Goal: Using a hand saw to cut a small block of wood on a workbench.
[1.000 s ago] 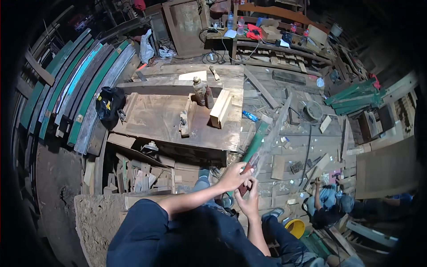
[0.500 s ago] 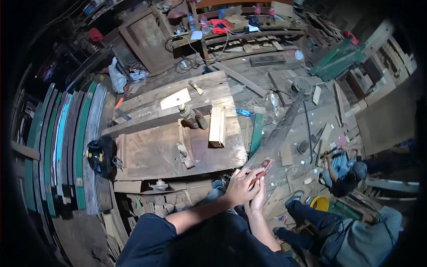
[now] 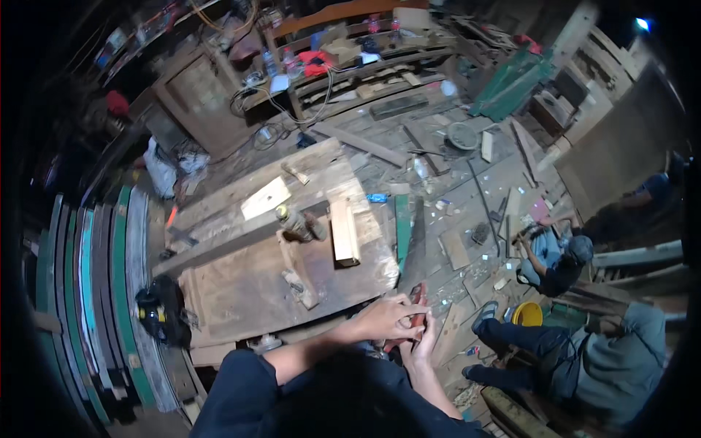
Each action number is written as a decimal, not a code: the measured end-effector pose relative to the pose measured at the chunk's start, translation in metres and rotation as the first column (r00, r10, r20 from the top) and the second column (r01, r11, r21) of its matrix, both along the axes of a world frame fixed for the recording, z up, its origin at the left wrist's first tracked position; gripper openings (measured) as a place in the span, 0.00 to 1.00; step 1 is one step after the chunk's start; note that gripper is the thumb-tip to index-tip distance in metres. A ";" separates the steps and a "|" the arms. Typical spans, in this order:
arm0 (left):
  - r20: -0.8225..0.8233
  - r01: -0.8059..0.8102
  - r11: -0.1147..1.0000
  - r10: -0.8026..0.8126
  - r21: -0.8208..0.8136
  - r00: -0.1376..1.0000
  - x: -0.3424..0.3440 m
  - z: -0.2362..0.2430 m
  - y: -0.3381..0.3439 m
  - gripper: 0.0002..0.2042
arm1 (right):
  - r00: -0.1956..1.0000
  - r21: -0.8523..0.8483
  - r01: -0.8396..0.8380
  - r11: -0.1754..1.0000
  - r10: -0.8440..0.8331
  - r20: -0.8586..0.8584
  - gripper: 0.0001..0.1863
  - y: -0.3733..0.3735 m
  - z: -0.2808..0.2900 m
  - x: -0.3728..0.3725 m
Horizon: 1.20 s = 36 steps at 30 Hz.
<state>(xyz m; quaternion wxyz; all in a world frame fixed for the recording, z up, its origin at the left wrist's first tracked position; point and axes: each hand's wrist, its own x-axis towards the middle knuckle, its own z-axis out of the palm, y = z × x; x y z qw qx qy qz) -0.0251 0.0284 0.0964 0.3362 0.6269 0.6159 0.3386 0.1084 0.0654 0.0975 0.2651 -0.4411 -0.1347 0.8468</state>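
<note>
What looks like a handsaw with a reddish handle (image 3: 418, 320) is between my two hands, just off the right front corner of the workbench (image 3: 241, 288). Its dark blade (image 3: 415, 244) points away from me over the floor. My left hand (image 3: 387, 317) reaches across with its fingers closed about the handle. Against the handle's right and lower side, my right hand (image 3: 421, 345) is closed too. On the bench are a pale wooden block (image 3: 344, 237), bottle-shaped brown objects (image 3: 298, 225), a worn wooden piece (image 3: 299, 287) and a pale flat board (image 3: 264, 197).
Stacked planks (image 3: 135, 292) stand at the left beside a black bag (image 3: 162, 314). At the right are a seated person (image 3: 558, 259), another person in grey (image 3: 613, 358) and a yellow bucket (image 3: 527, 314). A green board (image 3: 402, 230) and wood scraps litter the floor.
My view has shifted, so the bench sits lower and farther left. The saw blade has swung from slanting right to nearly straight ahead. Both hands still hold the handle.
</note>
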 end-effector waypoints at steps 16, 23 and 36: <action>0.402 -0.018 0.999 0.002 0.036 0.916 -0.013 0.020 0.014 0.14 | 0.971 0.629 -0.239 0.740 0.183 0.155 0.19 0.007 -0.002 0.024; 0.091 -0.531 0.747 0.545 0.400 0.834 -0.102 0.013 0.006 0.05 | 0.983 0.905 -0.184 0.384 0.051 0.178 0.34 0.020 0.039 0.055; -0.114 -0.732 0.575 0.808 0.364 0.578 -0.161 -0.132 0.014 0.30 | 0.896 0.783 0.392 0.483 -0.007 -0.444 0.27 0.045 0.133 0.058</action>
